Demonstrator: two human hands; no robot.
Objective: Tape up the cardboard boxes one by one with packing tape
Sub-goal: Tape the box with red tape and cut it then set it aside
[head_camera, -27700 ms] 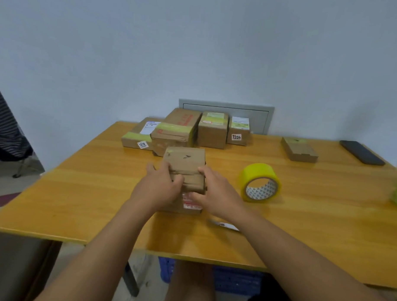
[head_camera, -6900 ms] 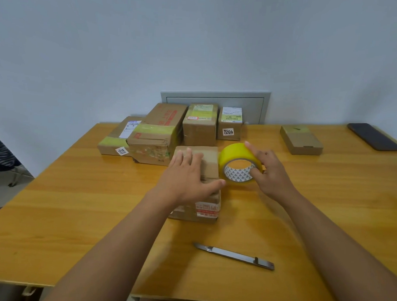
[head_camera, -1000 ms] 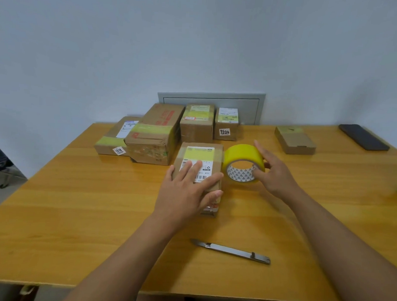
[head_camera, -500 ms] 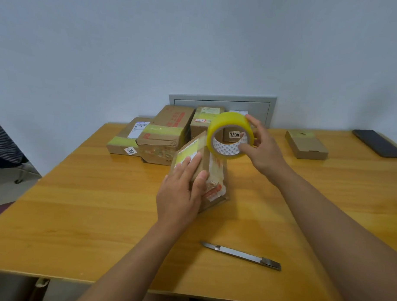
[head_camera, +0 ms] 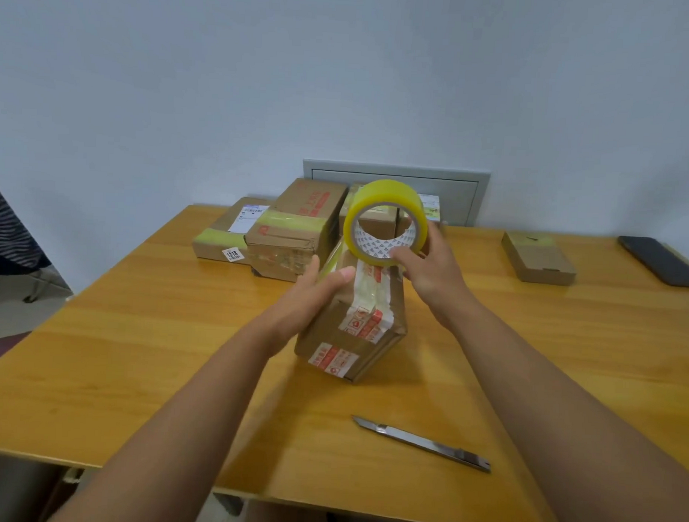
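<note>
A small cardboard box (head_camera: pixel 348 331) with red-and-white printed tape stands tipped up on one edge in the middle of the wooden table (head_camera: pixel 137 331). My left hand (head_camera: pixel 314 295) holds its left side, thumb on the face turned toward me. My right hand (head_camera: pixel 428 263) grips the yellow packing tape roll (head_camera: pixel 385 227) just above the box's upper end. A clear strip runs from the roll down the box's face.
A metal utility knife (head_camera: pixel 422 443) lies near the front edge. Several taped boxes (head_camera: pixel 293 227) are stacked at the back by the wall. A flat box (head_camera: pixel 538 258) and a black phone (head_camera: pixel 661 260) lie at the back right.
The box went from lying flat under my left hand to standing tipped on its edge. My right hand lifted the tape roll off the table to above the box.
</note>
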